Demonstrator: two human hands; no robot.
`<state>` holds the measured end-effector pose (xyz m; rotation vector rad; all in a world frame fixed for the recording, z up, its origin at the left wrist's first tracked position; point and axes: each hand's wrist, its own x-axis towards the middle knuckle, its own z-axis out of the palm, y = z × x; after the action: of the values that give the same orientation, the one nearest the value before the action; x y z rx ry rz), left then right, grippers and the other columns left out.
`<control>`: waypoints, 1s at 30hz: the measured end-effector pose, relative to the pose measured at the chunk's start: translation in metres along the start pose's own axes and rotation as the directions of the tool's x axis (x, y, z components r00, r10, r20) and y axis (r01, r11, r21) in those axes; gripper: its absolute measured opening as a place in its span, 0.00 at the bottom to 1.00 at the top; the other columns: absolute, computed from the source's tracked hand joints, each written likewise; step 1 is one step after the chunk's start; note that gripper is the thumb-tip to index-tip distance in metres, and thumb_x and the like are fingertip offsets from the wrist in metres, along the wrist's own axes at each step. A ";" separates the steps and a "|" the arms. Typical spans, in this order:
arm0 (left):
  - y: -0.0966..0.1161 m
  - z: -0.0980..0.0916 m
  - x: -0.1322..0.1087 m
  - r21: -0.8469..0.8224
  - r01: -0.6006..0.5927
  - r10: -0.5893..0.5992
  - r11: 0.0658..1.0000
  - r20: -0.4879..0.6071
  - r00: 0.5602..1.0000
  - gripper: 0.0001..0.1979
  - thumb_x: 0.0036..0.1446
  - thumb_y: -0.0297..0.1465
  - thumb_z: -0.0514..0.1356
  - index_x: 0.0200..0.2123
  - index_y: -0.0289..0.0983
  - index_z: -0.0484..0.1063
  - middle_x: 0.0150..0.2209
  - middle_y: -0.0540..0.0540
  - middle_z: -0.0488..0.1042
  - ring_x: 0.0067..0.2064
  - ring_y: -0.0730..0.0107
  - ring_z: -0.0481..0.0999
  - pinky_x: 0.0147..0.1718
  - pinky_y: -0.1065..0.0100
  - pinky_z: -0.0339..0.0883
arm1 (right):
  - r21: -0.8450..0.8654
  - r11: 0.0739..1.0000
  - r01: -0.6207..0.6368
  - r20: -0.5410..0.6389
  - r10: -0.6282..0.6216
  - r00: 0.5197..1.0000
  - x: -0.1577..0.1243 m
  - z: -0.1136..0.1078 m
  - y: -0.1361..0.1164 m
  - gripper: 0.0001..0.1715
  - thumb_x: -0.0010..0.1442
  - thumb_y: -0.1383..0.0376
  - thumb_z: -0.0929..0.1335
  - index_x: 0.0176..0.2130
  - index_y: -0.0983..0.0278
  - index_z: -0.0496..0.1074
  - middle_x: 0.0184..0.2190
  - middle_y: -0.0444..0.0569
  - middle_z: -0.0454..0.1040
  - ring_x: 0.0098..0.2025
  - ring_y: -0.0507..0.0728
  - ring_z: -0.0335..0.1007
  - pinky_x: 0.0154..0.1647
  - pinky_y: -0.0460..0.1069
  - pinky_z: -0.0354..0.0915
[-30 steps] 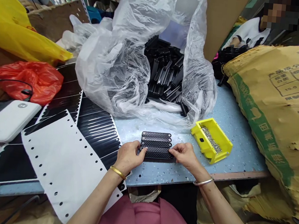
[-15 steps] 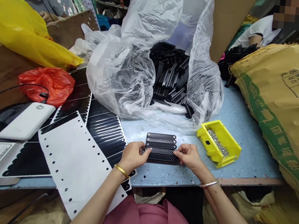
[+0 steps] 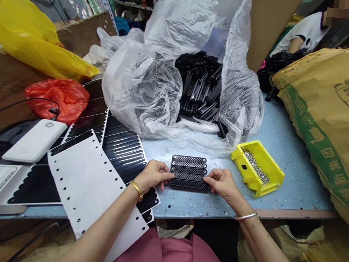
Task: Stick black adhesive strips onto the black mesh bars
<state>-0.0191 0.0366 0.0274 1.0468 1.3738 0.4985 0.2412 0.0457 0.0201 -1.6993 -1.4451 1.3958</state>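
Several black textured strips (image 3: 188,170) lie side by side in a short stack on the blue table, with small metal pieces at the ends of the upper ones. My left hand (image 3: 155,176) touches the left end of the fourth strip down with its fingertips pressed together; what they hold, if anything, is too small to tell. At the right end of the same strip, my right hand (image 3: 220,182) has thumb and index finger closed on the strip. A yellow bin (image 3: 276,183) of small metal parts sits to the right of my right hand.
Behind the strips, a clear plastic bag (image 3: 141,95) holds many black pieces (image 3: 202,86). Black sticker sheets and a white sheet (image 3: 91,189) lie left, beside a white power bank (image 3: 34,140) and red bag (image 3: 59,97). A large sack (image 3: 333,117) stands right. Two people are beyond.
My left hand has shifted slightly left, its thumb drawn back toward the strip's left end. My right hand stays at the right end. The camera view has shifted a little.
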 end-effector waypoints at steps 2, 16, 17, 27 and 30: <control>0.002 -0.006 0.004 -0.072 0.016 -0.011 0.997 0.076 0.997 0.15 0.43 0.38 0.68 0.23 0.33 0.69 0.18 0.48 0.74 0.16 0.73 0.72 0.11 0.77 0.48 | -0.007 1.000 0.010 0.001 -0.010 1.000 0.000 0.000 0.000 0.16 0.41 0.56 0.72 0.16 0.62 0.66 0.08 0.41 0.63 0.11 0.50 0.60 0.11 0.44 0.53; 0.007 -0.018 0.020 -0.118 0.094 -0.059 0.989 0.270 0.961 0.16 0.40 0.35 0.71 0.22 0.33 0.68 0.18 0.46 0.75 0.19 0.70 0.76 0.10 0.79 0.53 | -0.001 1.000 0.006 0.030 -0.006 1.000 0.003 -0.001 0.004 0.14 0.41 0.57 0.71 0.17 0.63 0.67 0.08 0.42 0.65 0.11 0.50 0.61 0.11 0.44 0.54; 0.007 -0.018 0.020 -0.122 0.105 -0.067 0.987 0.282 0.957 0.15 0.40 0.34 0.71 0.22 0.33 0.68 0.18 0.46 0.75 0.19 0.70 0.76 0.11 0.79 0.54 | -0.003 1.000 0.009 0.031 -0.009 0.999 0.003 -0.001 0.005 0.14 0.41 0.57 0.71 0.17 0.63 0.67 0.08 0.42 0.65 0.11 0.51 0.61 0.11 0.44 0.54; 0.006 -0.009 0.012 -0.174 0.094 -0.060 0.980 0.190 0.980 0.17 0.40 0.35 0.71 0.23 0.34 0.67 0.17 0.45 0.75 0.18 0.68 0.76 0.11 0.78 0.56 | -0.011 1.000 0.026 0.027 -0.025 0.999 0.002 0.001 0.002 0.13 0.42 0.58 0.70 0.16 0.62 0.67 0.08 0.41 0.64 0.10 0.50 0.60 0.12 0.44 0.53; 0.004 -0.010 0.010 -0.242 0.111 -0.060 0.964 0.207 0.977 0.18 0.38 0.35 0.72 0.25 0.33 0.67 0.17 0.44 0.76 0.20 0.67 0.77 0.13 0.78 0.60 | -0.007 1.000 0.015 0.026 -0.015 1.000 0.001 0.000 0.001 0.13 0.42 0.58 0.70 0.16 0.62 0.67 0.08 0.41 0.63 0.10 0.50 0.60 0.12 0.44 0.53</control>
<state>-0.0252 0.0496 0.0263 0.8020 1.1408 0.4778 0.2412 0.0467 0.0189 -1.6769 -1.4756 1.4112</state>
